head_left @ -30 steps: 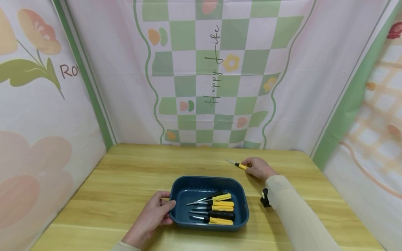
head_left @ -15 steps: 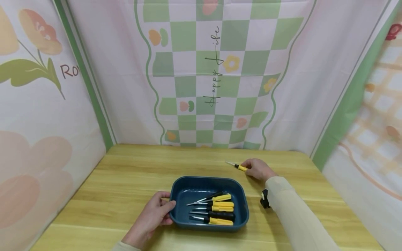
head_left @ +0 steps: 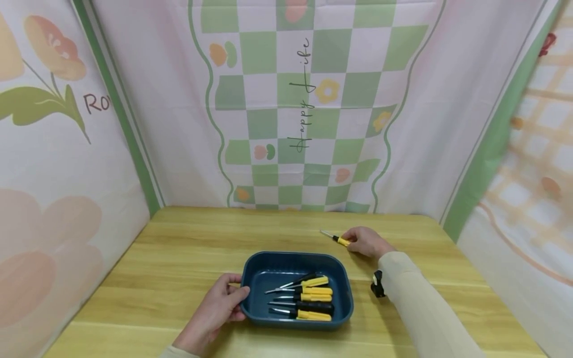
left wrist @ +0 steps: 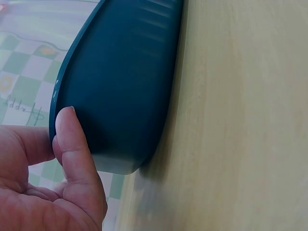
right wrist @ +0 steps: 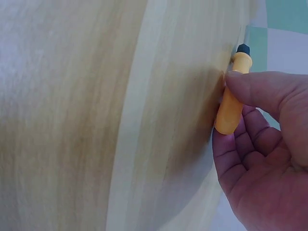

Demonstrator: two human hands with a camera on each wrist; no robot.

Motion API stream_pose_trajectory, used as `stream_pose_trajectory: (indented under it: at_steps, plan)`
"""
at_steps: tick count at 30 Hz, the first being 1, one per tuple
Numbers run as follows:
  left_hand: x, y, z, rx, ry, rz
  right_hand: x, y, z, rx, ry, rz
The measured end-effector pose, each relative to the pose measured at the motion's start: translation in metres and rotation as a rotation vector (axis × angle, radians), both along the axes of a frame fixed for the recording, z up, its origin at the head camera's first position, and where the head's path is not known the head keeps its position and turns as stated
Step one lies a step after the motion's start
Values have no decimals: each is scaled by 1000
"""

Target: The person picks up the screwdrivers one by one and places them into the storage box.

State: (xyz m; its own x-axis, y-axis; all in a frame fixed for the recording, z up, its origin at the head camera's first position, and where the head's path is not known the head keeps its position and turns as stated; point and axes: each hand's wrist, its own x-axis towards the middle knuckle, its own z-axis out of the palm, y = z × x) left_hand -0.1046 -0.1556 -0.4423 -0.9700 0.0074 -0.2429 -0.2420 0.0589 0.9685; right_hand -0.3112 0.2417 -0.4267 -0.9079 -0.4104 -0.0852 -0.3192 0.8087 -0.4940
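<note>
A dark blue tray stands near the front of the wooden table. My left hand grips its left wall, thumb on one side of the rim and fingers on the other, as the left wrist view also shows. Beyond the tray to the right, my right hand pinches the yellow handle of a small screwdriver between thumb and fingers. Its thin metal shaft points left, low over the table. Inside the tray lie several screwdrivers with yellow or black handles, shafts mostly toward the left.
The table has a light wood grain. A patterned cloth hangs behind its back edge, with more cloth at both sides. A small black object sits at the right sleeve's wrist.
The screwdriver in my right hand has tipped slightly, its handle end a little lower and its shaft tip slightly further left. My left hand and the tray stay put.
</note>
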Motion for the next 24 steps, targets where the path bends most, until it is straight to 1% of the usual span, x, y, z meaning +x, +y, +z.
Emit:
stream_pose_trajectory:
  at_steps: [4, 12, 15, 24]
  plan:
    - [0, 1, -1, 10, 9, -3, 2, 0, 1, -6, 1, 19]
    - [0, 1, -1, 10, 6, -3, 7, -1, 1, -29, -27, 13]
    - [0, 1, -1, 3, 2, -3, 7, 0, 0, -37, -35, 26]
    - [-1, 2, -1, 4, 4, 2, 10, 1, 1, -75, -61, 24]
